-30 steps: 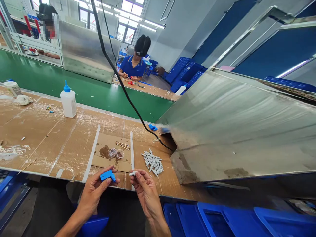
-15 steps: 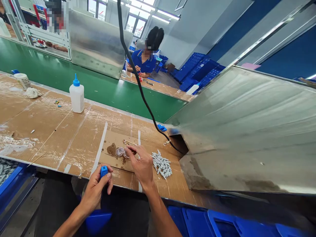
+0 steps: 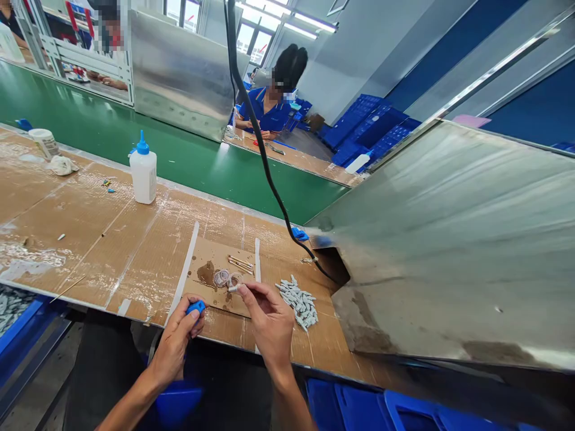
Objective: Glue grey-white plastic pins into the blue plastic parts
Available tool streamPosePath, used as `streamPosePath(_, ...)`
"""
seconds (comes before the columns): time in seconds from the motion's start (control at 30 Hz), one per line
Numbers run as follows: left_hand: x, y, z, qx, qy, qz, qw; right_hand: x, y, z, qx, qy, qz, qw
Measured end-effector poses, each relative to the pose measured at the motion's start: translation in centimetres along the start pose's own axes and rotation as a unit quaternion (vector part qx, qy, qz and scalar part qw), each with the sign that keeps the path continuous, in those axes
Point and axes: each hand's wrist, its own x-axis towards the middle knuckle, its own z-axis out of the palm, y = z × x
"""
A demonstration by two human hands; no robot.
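My left hand (image 3: 179, 329) is closed around a small blue plastic part (image 3: 196, 307) at the front edge of the bench. In a pinch of thumb and fingers, my right hand (image 3: 273, 317) holds a small pale grey piece (image 3: 233, 288). That piece is beside two small round clear cups (image 3: 220, 277) on a stained cardboard sheet (image 3: 204, 251). Several cotton swabs (image 3: 240, 264) lie on the sheet behind the cups. To the right of my right hand is a heap of small grey pieces (image 3: 299, 302).
A white squeeze bottle (image 3: 144, 176) with a blue cap stands further back. Across the green belt (image 3: 188, 155) sits a co-worker (image 3: 265, 114). A black cable (image 3: 265, 158) hangs over the bench. A metal panel (image 3: 449, 251) rises at right; blue bins (image 3: 359, 401) are below.
My right hand has drawn back from the cups toward me, with the grey piece now visible in its fingertips. The left hand has turned the blue part slightly and shifted a little right.
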Motion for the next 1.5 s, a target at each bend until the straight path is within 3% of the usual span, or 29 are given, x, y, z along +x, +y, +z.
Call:
streamPosePath(0.2, -0.7, 0.4, 0.1, 0.139, -0.021, 0.012, 0.990, -3.4, -1.1, 0.2, 0.042, -0.039, 0.017, 0.998)
streamPosePath(0.5, -1.3, 1.2, 0.8, 0.279, -0.051, 0.040, 0.958, -4.3, -0.5, 0.7, 0.034, -0.075, -0.023, 0.996)
streamPosePath(0.57, -1.5, 1.5, 0.6, 0.329, -0.061, 0.067, 0.940, -4.6, -0.5, 0.6, 0.023, -0.091, -0.068, 0.993)
streamPosePath(0.7, -1.7, 1.6, -0.2, 0.426, -0.110, 0.183, 0.879, -5.4, -1.0, 0.1, -0.010, -0.125, -0.156, 0.980)
streamPosePath(0.87, -2.0, 1.7, -0.6, 0.467, -0.151, 0.259, 0.832, -6.3, -1.4, -0.2, -0.013, -0.133, -0.194, 0.972)
streamPosePath(1.0, -2.3, 2.0, -0.2, 0.465, -0.168, 0.270, 0.826, -6.7, -1.1, -0.4, 0.010, -0.138, -0.194, 0.971)
streamPosePath(1.2, -2.8, 2.0, -0.1, 0.455, -0.179, 0.291, 0.822, -6.8, -1.4, -0.6, 0.011, -0.139, -0.269, 0.953)
streamPosePath(1.37, -2.9, 1.9, -0.3, 0.472, -0.170, 0.308, 0.808, -7.1, -1.6, -0.5, 0.049, -0.145, -0.195, 0.969)
streamPosePath(1.5, -2.8, 1.6, -0.3, 0.449, -0.170, 0.284, 0.830, -6.7, -1.5, 0.0, 0.026, -0.131, -0.215, 0.967)
